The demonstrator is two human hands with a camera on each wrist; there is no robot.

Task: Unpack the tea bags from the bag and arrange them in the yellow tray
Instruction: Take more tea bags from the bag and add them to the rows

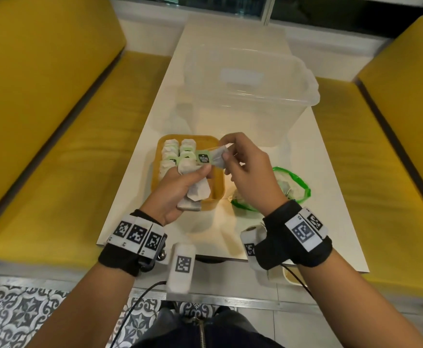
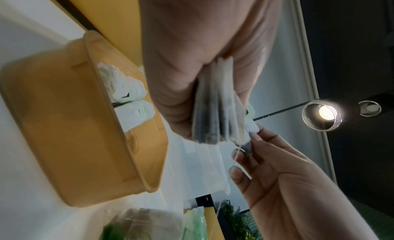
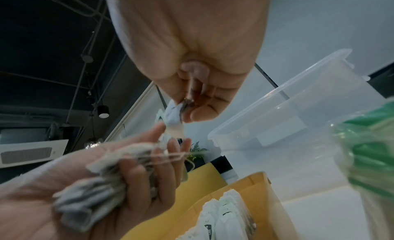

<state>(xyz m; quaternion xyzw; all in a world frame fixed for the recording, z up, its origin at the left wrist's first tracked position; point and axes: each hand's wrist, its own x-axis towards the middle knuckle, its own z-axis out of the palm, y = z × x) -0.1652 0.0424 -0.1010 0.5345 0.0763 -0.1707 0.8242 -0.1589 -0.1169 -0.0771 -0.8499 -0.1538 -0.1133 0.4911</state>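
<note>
While both hands work above the table, findings run nearest first:

Wrist bands: black, with printed square markers, one on each forearm nearest the camera.

Left hand: fingers curled round a bundle of tea bags; grip narrow and full, the bundle lying across the palm with its paper ends sticking out past the heel of the hand. In the right wrist view the fingers wrap the grey-white bundle and loose strings trail over them.

Right hand: thumb and forefinger pinch a single tea bag at its top; the other fingers are loosely bent and hold nothing. The left wrist view shows this pinch at the bundle's far edge, touching it.

Single tea bag: held in the air between the two hands, above the right side of the tray; its green tag lies just left of it, over the tray.

Yellow tray: on the table under the left hand. Two rows of tea bags stand on edge in its left and far part; the near right part is bare.

Green bag: on the table just right of the tray, under the right wrist, mouth open, pale tea bags inside.

Clear plastic tub: beyond the tray, near it; contents cannot be told.

Table: white, narrow, between two yellow bench seats.
</note>
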